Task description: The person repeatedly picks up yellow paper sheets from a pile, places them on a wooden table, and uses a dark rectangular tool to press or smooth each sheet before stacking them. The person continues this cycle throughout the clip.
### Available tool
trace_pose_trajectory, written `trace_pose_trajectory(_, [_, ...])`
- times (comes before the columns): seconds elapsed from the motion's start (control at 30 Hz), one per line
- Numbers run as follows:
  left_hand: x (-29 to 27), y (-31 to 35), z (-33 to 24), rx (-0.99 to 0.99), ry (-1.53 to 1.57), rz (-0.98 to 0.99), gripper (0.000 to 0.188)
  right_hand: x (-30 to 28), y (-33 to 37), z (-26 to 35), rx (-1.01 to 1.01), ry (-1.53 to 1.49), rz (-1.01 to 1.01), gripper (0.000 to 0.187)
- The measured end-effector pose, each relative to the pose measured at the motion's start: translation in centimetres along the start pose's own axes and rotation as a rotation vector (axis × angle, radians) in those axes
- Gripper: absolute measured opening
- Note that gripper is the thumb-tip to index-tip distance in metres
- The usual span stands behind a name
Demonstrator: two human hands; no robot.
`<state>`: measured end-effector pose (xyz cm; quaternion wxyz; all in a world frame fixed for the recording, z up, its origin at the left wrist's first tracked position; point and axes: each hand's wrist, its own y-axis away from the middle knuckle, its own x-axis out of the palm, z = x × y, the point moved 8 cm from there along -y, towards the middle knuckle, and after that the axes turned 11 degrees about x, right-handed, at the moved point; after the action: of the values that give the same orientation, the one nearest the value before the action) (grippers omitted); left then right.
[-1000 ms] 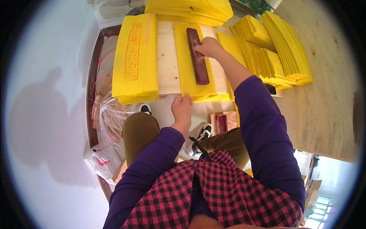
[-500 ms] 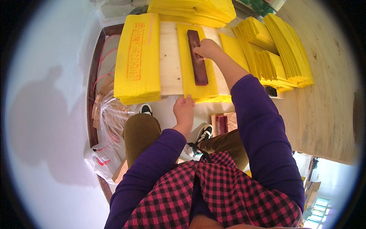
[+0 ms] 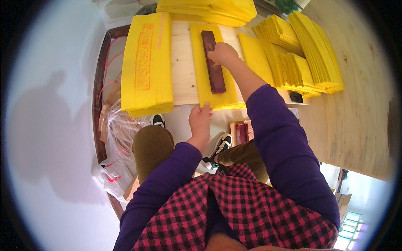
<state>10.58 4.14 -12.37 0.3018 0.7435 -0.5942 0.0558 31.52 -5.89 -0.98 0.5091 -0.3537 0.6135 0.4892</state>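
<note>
A long dark red wooden stamp block (image 3: 217,80) lies lengthwise on a narrow yellow sheet (image 3: 201,75). My right hand (image 3: 225,54) is closed around the grip on the block's upper face; part of that grip is hidden by the fingers. At the sheet's near edge, my left hand (image 3: 199,124) pinches the corner between thumb and fingers. To the left stands a thick stack of yellow sheets (image 3: 162,83), its top one printed with a red framed column of characters. What lies beneath the stamp block cannot be seen.
Yellow stacks (image 3: 312,50) crowd the right side, and another yellow pile (image 3: 205,10) sits at the far edge. A small black object (image 3: 296,97) rests near the board's front. Below are clear plastic strands (image 3: 121,129), a white plastic bag (image 3: 115,178) and my shoes (image 3: 222,144).
The whole view has shifted slightly. Both hands keep their places, the right on the stamp block and the left at the sheet's near corner.
</note>
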Motion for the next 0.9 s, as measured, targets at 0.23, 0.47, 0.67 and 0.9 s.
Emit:
trace_pose_trajectory(0.23, [0.0, -0.5, -0.2, 0.061, 0.045, 0.035, 0.018, 0.2, -0.7, -1.0, -0.054, -0.107, -0.020, 0.035])
trace_pose_trajectory(0.47, [-0.7, -0.7, 0.0, 0.060, 0.003, 0.008, 0.014, -5.3, 1.2, -6.0, -0.175, -0.349, -0.157, 0.048])
trace_pose_trajectory(0.67, [-0.5, -0.5, -0.6, 0.072, -0.027, 0.023, 0.013, -12.9, 9.7, -12.5, -0.262, -0.427, -0.277, 0.039])
trace_pose_trajectory(0.9, [-0.1, -0.8, 0.6, 0.034, 0.099, 0.064, 0.015, -11.2, 19.3, -24.5, -0.119, -0.472, -0.284, 0.025])
